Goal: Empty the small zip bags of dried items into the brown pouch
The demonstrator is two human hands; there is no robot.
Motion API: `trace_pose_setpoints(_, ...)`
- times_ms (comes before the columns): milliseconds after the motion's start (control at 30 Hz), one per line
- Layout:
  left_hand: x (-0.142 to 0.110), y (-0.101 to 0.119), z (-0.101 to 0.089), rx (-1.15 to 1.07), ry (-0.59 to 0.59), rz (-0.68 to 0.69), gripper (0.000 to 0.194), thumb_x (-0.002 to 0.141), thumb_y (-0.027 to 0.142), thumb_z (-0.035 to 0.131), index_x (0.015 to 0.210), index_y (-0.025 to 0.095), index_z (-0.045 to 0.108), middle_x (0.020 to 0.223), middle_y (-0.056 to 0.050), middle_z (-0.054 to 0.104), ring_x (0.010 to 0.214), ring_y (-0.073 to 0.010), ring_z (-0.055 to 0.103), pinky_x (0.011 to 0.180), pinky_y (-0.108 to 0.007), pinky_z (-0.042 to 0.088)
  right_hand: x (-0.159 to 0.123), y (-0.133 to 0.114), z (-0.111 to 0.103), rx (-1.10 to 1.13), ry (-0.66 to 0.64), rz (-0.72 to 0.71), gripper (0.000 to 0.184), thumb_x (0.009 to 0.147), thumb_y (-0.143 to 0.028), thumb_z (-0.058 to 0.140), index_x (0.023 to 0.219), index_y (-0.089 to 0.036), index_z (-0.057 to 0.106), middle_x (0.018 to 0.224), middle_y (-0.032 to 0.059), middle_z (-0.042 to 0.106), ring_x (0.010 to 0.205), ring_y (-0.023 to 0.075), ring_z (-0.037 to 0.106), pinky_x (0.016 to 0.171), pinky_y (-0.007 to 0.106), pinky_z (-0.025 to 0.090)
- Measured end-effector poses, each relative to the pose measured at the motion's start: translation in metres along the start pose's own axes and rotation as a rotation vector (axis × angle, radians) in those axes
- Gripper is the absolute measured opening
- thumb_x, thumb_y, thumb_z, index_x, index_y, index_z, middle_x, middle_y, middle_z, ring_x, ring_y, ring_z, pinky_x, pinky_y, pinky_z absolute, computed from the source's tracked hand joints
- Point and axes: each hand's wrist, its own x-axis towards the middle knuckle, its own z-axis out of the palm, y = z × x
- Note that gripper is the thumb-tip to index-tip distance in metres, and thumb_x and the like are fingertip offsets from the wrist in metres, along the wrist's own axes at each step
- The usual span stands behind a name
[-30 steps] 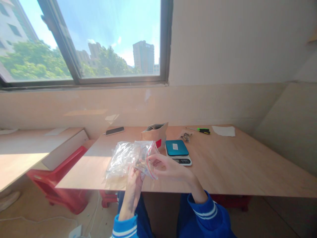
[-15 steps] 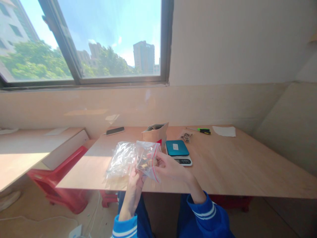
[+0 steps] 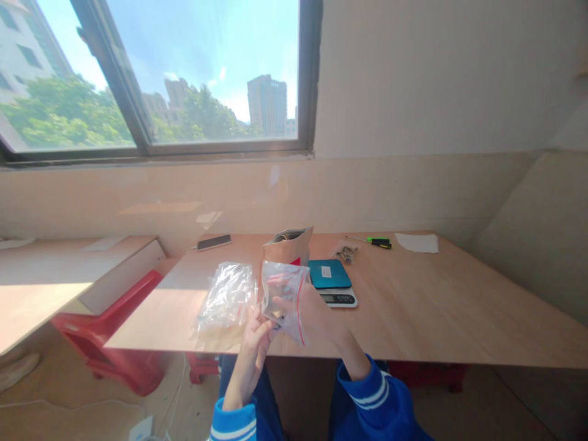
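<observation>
In front of me, above the table's near edge, is a clear zip bag with a red seal line on its right side. My left hand is closed on its lower left corner, thumb on top. A few small pale and dark pieces show near that corner. My right hand reaches from the right into or behind the bag; which one, I cannot tell. Its fingers appear through the plastic, stretched out and apart. To the left lies a pile of clear plastic bags.
Behind the bag stands an open brown paper pouch. A digital scale with a teal plate is right of it. Farther back are a small bag of dark pieces, screwdrivers, a white sheet and a phone. A red stool is at left.
The zip bag has shifted slightly right and down. My right hand has moved further left within or behind it, its fingers now spread, and the light brown pieces near them show less.
</observation>
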Motion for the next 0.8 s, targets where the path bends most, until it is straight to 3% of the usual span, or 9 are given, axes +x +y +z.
trace_pose_setpoints(100,-0.001,0.001,0.003,0.019,-0.019,-0.004,0.048,0.071,0.025,0.071,0.118,0.022,0.063,0.109,-0.007,0.07,0.105,-0.0261,0.064,0.094,-0.038,0.049,-0.003,0.005,0.0,-0.037,-0.04,-0.034,0.028,0.088,-0.031,0.052,0.114,-0.024,0.059,0.12,0.0032,0.062,0.119,0.0201,0.054,0.101,0.041,0.045)
trace_pose_setpoints(233,0.001,0.001,0.005,0.005,0.014,-0.007,0.047,0.068,0.024,0.072,0.114,0.023,0.064,0.106,-0.007,0.071,0.102,-0.0262,0.065,0.092,-0.037,0.05,-0.003,0.007,-0.005,0.004,-0.043,0.02,0.025,0.088,-0.03,0.051,0.109,-0.026,0.062,0.111,0.001,0.067,0.114,0.0206,0.057,0.093,0.042,0.05)
trace_pose_setpoints(567,-0.001,0.004,0.009,-0.096,0.103,-0.018,0.049,0.069,0.018,0.07,0.118,0.018,0.062,0.106,-0.007,0.071,0.102,-0.0229,0.066,0.094,-0.034,0.049,0.007,-0.003,0.004,0.201,0.113,0.119,0.028,0.078,-0.024,0.063,0.105,-0.018,0.063,0.107,0.0067,0.069,0.098,0.02,0.067,0.088,0.034,0.054)
trace_pose_setpoints(800,0.002,-0.005,0.008,-0.157,0.144,-0.027,0.065,0.069,0.015,0.071,0.131,0.022,0.052,0.098,-0.003,0.072,0.092,-0.0188,0.068,0.092,-0.033,0.05,0.008,-0.004,0.004,0.026,0.14,0.126,0.034,0.078,-0.017,0.061,0.112,-0.019,0.061,0.112,0.0081,0.067,0.1,0.0214,0.065,0.089,0.036,0.051)
